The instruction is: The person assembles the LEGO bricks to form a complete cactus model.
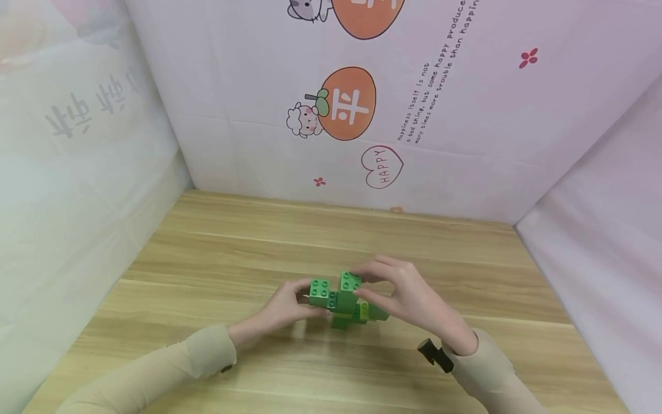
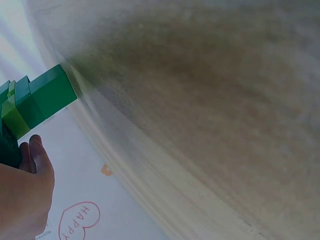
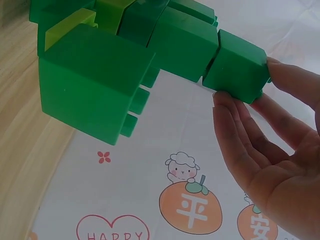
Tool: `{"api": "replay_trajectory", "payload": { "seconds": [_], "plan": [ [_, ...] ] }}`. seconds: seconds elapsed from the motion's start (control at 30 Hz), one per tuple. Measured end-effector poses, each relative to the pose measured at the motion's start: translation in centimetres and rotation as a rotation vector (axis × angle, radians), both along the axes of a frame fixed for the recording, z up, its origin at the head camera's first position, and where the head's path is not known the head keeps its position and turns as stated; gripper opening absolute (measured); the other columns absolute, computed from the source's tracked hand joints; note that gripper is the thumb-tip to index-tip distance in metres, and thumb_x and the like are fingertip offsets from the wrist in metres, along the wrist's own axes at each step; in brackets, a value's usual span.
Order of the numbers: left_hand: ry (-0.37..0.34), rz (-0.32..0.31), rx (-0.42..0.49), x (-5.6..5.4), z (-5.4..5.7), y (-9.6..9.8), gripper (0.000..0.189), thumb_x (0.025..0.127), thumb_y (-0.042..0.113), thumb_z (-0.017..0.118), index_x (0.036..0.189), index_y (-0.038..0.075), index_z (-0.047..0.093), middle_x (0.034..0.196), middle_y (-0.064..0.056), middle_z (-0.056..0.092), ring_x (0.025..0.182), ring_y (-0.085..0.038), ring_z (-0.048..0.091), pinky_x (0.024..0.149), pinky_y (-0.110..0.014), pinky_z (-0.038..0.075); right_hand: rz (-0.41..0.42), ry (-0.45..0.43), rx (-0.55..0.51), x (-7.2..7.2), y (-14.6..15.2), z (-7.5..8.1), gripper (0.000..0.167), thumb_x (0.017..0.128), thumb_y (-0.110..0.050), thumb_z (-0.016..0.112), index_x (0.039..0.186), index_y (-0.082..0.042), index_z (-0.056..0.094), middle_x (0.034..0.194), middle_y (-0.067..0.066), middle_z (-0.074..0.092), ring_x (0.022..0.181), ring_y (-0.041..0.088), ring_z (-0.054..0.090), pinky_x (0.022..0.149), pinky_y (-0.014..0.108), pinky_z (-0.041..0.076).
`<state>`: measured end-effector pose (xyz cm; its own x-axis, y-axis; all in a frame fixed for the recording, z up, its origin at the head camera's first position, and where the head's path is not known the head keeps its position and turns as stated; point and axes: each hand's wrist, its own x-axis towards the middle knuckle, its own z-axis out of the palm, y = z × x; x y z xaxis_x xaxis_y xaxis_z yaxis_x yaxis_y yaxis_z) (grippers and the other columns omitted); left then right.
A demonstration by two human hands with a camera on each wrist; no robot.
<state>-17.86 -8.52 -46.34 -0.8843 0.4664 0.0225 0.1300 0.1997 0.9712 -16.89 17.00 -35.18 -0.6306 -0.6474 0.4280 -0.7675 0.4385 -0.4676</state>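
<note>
A model built of green toy building blocks [image 1: 347, 302], with lime-green pieces [image 1: 364, 311] in it, is held above the wooden table. My left hand [image 1: 288, 303] grips its left side, thumb and fingers around a block with studs on top [image 1: 319, 292]. With thumb and fingertips, my right hand [image 1: 405, 293] pinches the tall upper green block [image 1: 350, 282]. Close up in the right wrist view, that pinched block [image 3: 237, 67] sits at the model's end, a narrow dark gap between it and its neighbour. In the left wrist view, the left hand [image 2: 27, 192] is partly cut off.
The wooden tabletop [image 1: 233, 230] spreads around both hands. Pale printed cloth [image 1: 248, 155] stands at the back, with more cloth on the left [image 1: 83, 172] and right [image 1: 605, 213]. A black strap piece [image 1: 436, 355] sits at the right cuff.
</note>
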Motion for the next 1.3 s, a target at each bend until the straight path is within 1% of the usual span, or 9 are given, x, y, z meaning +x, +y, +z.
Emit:
{"api": "replay_trajectory", "payload": {
  "seconds": [0.2, 0.37, 0.63, 0.8, 0.9, 1.17, 1.3],
  "plan": [
    [0.005, 0.002, 0.003, 0.03, 0.06, -0.03, 0.049, 0.079, 0.016, 0.082, 0.124, 0.004, 0.064, 0.119, -0.017, 0.071, 0.105, -0.026, 0.072, 0.091, -0.02, 0.058, -0.004, -0.023, 0.003, 0.09, -0.03, 0.15, 0.032, 0.083, -0.013, 0.08, 0.113, -0.012, 0.071, 0.105, -0.003, 0.073, 0.091, 0.01, 0.071, 0.081, 0.024, 0.062],
    [0.01, 0.0, 0.005, -0.12, -0.13, -0.04, 0.049, 0.079, 0.016, 0.082, 0.123, 0.004, 0.064, 0.118, -0.017, 0.071, 0.103, -0.025, 0.072, 0.09, -0.02, 0.058, 0.0, -0.014, 0.004, 0.0, -0.1, 0.21, 0.03, 0.083, -0.012, 0.079, 0.112, -0.011, 0.071, 0.103, -0.002, 0.073, 0.09, 0.01, 0.071, 0.08, 0.026, 0.062],
    [0.022, 0.001, 0.006, -0.26, -0.35, -0.05, 0.048, 0.078, 0.016, 0.083, 0.121, 0.004, 0.065, 0.116, -0.016, 0.072, 0.102, -0.022, 0.072, 0.089, -0.018, 0.058, 0.011, -0.005, 0.014, -0.27, -0.32, 0.27, 0.027, 0.085, -0.011, 0.077, 0.111, -0.007, 0.071, 0.102, 0.001, 0.074, 0.089, 0.011, 0.072, 0.079, 0.023, 0.062],
    [0.028, -0.001, 0.007, -0.18, -0.21, -0.1, 0.049, 0.078, 0.017, 0.083, 0.121, 0.004, 0.065, 0.116, -0.016, 0.071, 0.102, -0.022, 0.072, 0.089, -0.018, 0.058, 0.022, -0.014, 0.011, -0.35, -0.25, 0.2, 0.026, 0.085, -0.01, 0.076, 0.111, -0.007, 0.071, 0.103, 0.002, 0.074, 0.089, 0.011, 0.073, 0.079, 0.025, 0.062],
    [0.036, 0.0, 0.0, -0.15, -0.32, -0.06, 0.048, 0.079, 0.016, 0.083, 0.121, 0.004, 0.065, 0.116, -0.016, 0.072, 0.101, -0.021, 0.072, 0.089, -0.018, 0.058, 0.021, -0.019, 0.009, -0.33, -0.21, 0.02, 0.026, 0.086, -0.011, 0.076, 0.111, -0.007, 0.071, 0.103, 0.002, 0.074, 0.09, 0.011, 0.073, 0.079, 0.025, 0.062],
    [0.034, 0.005, -0.008, -0.1, 0.04, -0.04, 0.046, 0.079, 0.015, 0.082, 0.12, 0.003, 0.065, 0.115, -0.017, 0.072, 0.099, -0.021, 0.073, 0.087, -0.017, 0.058, 0.018, -0.019, 0.019, -0.35, -0.22, 0.34, 0.025, 0.085, -0.01, 0.077, 0.11, -0.007, 0.071, 0.102, 0.001, 0.074, 0.089, 0.011, 0.072, 0.078, 0.028, 0.063],
    [0.037, 0.007, -0.01, -0.05, 0.06, -0.03, 0.045, 0.079, 0.015, 0.082, 0.119, 0.003, 0.066, 0.114, -0.017, 0.072, 0.099, -0.021, 0.073, 0.087, -0.019, 0.058, 0.024, -0.015, 0.029, -0.35, -0.18, 0.47, 0.025, 0.085, -0.01, 0.077, 0.109, -0.007, 0.071, 0.101, 0.001, 0.073, 0.088, 0.011, 0.072, 0.079, 0.025, 0.062]
  ]
}}
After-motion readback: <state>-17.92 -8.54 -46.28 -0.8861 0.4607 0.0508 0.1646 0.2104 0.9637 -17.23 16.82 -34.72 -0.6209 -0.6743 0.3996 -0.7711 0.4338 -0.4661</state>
